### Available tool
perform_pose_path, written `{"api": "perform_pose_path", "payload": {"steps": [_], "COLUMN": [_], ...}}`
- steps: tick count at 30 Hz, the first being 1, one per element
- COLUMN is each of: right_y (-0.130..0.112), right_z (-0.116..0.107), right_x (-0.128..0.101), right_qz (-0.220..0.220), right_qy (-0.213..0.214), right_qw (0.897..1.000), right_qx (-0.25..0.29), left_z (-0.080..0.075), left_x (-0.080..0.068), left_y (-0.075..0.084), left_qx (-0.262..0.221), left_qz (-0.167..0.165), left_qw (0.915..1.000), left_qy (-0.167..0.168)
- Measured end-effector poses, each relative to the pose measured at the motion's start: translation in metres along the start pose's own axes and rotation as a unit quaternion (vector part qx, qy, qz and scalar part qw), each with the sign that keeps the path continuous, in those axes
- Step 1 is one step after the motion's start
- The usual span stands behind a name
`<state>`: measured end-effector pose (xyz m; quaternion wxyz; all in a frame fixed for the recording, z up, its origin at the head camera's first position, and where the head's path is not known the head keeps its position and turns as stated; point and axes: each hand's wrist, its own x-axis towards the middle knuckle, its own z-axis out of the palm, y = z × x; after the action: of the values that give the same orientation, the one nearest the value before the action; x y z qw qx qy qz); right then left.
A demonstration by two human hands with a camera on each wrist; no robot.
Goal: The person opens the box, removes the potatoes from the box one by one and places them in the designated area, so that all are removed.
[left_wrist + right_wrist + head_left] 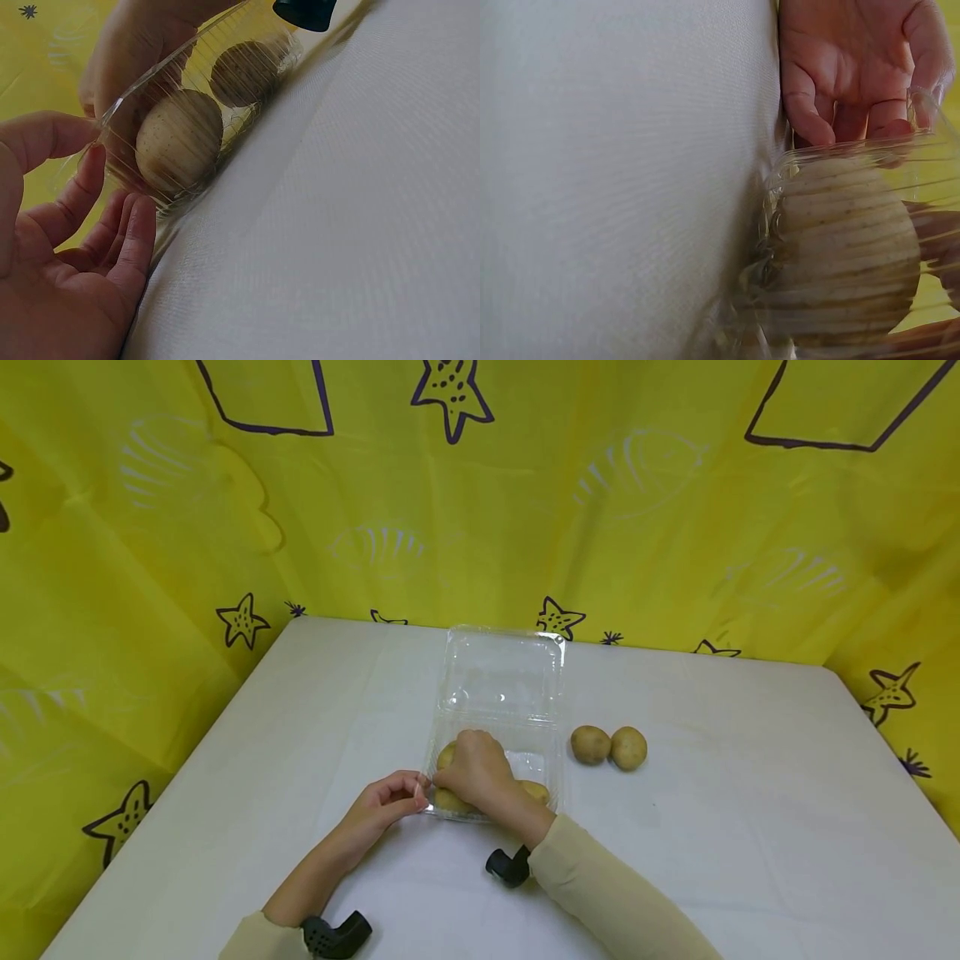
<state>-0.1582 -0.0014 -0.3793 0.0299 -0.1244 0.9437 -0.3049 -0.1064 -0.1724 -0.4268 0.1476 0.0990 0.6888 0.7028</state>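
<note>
From the head view, the right hand [476,770] reaches into the clear clamshell box [501,693] mid-bench [750,827], fingers curled over a potato [452,800]; whether they grip it I cannot tell. Two potatoes [608,747] lie just right. At the left wrist, the left hand [67,255] pinches the box's corner. The right wrist camera shows a potato behind ribbed plastic.

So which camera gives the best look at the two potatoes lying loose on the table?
The head view: the two loose potatoes lie side by side on the white table, right of the clear container. Neither wrist view shows them; both show only potatoes inside that container, through its ribbed wall.
</note>
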Motion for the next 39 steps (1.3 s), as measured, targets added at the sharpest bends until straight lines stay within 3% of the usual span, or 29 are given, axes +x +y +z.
{"api": "perform_pose_path", "payload": {"steps": [13,24,30,39], "right_y": [0.005,0.008,0.013,0.024], "right_z": [-0.001,-0.006,-0.011,-0.025], "right_x": [-0.004,-0.010,-0.012,-0.014], "right_qz": [0.004,-0.042,-0.038,-0.018], "right_qy": [0.028,0.080,0.070,0.055], "right_qw": [0.998,0.988,0.985,0.968], "right_qx": [0.061,0.122,0.151,0.244], "left_z": [-0.001,-0.001,0.000,-0.001], "left_x": [0.000,0.001,0.001,0.002], "left_y": [-0.001,0.000,-0.001,-0.001], "left_qx": [0.000,-0.007,-0.004,0.004], "left_qz": [-0.002,0.000,-0.003,-0.005], "left_qw": [1.0000,1.0000,1.0000,1.0000], "left_qy": [-0.003,-0.005,-0.002,0.002]}}
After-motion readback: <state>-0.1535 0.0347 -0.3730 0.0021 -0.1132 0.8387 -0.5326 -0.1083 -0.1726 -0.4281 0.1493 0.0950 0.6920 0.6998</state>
